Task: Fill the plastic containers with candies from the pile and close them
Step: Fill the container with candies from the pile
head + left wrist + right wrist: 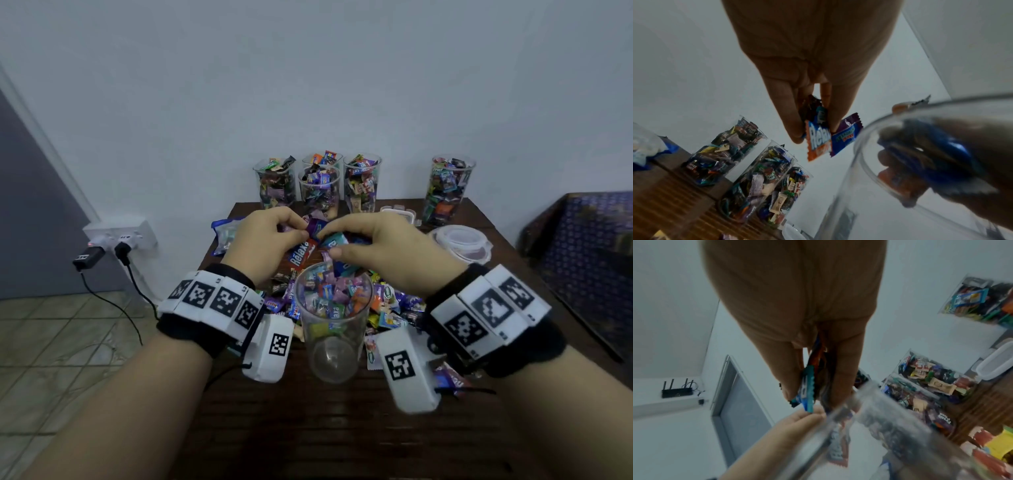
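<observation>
A clear plastic cup (334, 342) stands upright at the table's middle, and its base looks bare. Right behind it lies the pile of wrapped candies (390, 308). Just above the cup's far rim, my left hand (301, 230) pinches an orange Relaxa candy (302, 257) with a purple one. The left wrist view shows these as the orange candy (818, 144) and the purple candy (846, 134) between the fingers of my left hand (816, 133). My right hand (328, 244) grips several teal and blue candies (337, 240). In the right wrist view my right hand (812, 399) holds the teal candy (807, 389) over the cup rim (840, 415).
Several candy-filled cups stand along the back edge, among them a left cup (275, 186), a middle cup (362, 185) and a right cup (447, 190). Round clear lids (460, 240) lie at the right. A blue bag (224, 236) sits left. Bare dark wood table (342, 431) lies in front.
</observation>
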Demonstrator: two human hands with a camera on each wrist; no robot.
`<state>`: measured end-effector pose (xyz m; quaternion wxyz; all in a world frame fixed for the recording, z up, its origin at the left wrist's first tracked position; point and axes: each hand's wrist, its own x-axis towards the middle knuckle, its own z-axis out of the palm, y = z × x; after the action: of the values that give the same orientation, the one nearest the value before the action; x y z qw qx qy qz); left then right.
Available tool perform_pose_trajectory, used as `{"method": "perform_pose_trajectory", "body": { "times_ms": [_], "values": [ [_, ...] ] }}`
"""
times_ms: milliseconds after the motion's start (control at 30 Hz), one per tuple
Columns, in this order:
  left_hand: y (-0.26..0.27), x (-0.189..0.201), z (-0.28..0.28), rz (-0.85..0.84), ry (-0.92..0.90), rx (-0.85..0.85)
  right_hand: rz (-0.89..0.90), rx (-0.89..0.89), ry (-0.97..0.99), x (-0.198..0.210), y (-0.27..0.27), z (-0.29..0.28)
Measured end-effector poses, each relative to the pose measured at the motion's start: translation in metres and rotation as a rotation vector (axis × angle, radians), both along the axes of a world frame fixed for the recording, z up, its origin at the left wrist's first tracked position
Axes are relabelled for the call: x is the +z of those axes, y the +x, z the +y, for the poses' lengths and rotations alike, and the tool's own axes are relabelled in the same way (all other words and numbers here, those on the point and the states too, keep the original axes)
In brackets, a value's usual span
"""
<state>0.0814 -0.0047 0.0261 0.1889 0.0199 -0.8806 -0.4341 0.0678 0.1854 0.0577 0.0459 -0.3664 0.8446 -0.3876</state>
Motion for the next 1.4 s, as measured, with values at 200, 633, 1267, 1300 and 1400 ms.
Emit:
{"method": "perform_pose_trajectory", "body": {
  "times_ms": [200, 633, 1267, 1300, 1400],
  "values": [
    [0.007, -0.001, -0.001, 0.021, 0.05, 0.012, 0.162, 0.042, 0.128, -0.012, 0.017, -0.005],
    [0.016, -0.002, 0.0, 0.025, 0.093, -0.001, 0.375, 0.12, 0.254, -0.026, 0.03, -0.013],
    [0.043, 0.013, 0.014, 0.099, 0.023, -0.087, -0.314, -0.064, -0.229, -0.07, 0.038, 0.014],
    [0.044, 0.015, 0.016, 0.111, 0.013, -0.094, -0.341, -0.051, -0.247, -0.073, 0.037, 0.013],
    [0.05, 0.02, 0.022, 0.107, -0.035, -0.139, -0.389, -0.064, -0.281, -0.079, 0.034, 0.01]
  ]
}}
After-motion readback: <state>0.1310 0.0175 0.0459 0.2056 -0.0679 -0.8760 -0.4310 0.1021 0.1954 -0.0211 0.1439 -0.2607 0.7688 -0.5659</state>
